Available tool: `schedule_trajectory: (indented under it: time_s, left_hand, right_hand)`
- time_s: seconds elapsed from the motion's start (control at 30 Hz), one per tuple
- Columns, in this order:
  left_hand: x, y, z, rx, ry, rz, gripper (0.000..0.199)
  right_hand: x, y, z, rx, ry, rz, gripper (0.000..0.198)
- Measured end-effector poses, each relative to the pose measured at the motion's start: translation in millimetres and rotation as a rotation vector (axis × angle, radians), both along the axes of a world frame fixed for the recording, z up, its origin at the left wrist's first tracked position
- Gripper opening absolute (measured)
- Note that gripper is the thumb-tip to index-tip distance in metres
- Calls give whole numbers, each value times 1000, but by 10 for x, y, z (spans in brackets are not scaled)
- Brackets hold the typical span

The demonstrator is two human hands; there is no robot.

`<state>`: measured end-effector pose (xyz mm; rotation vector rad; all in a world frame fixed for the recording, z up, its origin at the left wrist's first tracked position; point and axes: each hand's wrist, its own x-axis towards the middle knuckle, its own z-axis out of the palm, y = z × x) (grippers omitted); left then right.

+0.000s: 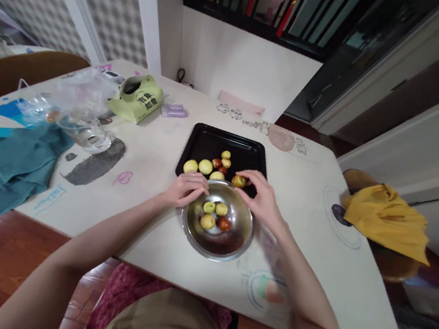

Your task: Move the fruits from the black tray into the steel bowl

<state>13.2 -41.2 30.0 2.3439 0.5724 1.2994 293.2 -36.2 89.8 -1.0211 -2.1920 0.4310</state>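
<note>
Pinching a mottled fruit (pixel 238 181), the right hand (pixel 263 197) might drop it if that hold slips — whether the left hand (pixel 183 189) grips the metal bowl (pixel 239 234), I cannot tell.

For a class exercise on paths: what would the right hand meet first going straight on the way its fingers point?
With the mottled fruit at its fingers, the right hand would probably first meet the pale yellow fruit just behind the bowl; depth is unclear.
</note>
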Motion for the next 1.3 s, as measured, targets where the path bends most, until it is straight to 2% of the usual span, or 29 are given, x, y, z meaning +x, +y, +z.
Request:
schedule_trajectory:
  time_s: [0.13, 0.3, 0.63, 1.0, 1.3]
  left_hand:
    - [-7, 1, 6, 17, 0, -3, 39]
    - [-16, -5, 21, -5, 11, -2, 41]
    - [-16, -13, 33, 10, 20, 10, 40]
    - [-15, -3, 30, 2, 16, 7, 41]
    - [-16, 0, 22, -7, 21, 6, 42]
  right_hand:
    - [-90, -440, 65, -109, -47, 195, 24]
    - [-167, -580, 28, -216, -193, 319, 27]
    - [-27, -462, 16, -123, -407, 164, 31]
    - [-56, -426, -127, -148, -409, 161, 33]
    - [-41, -418, -104, -170, -404, 145, 28]
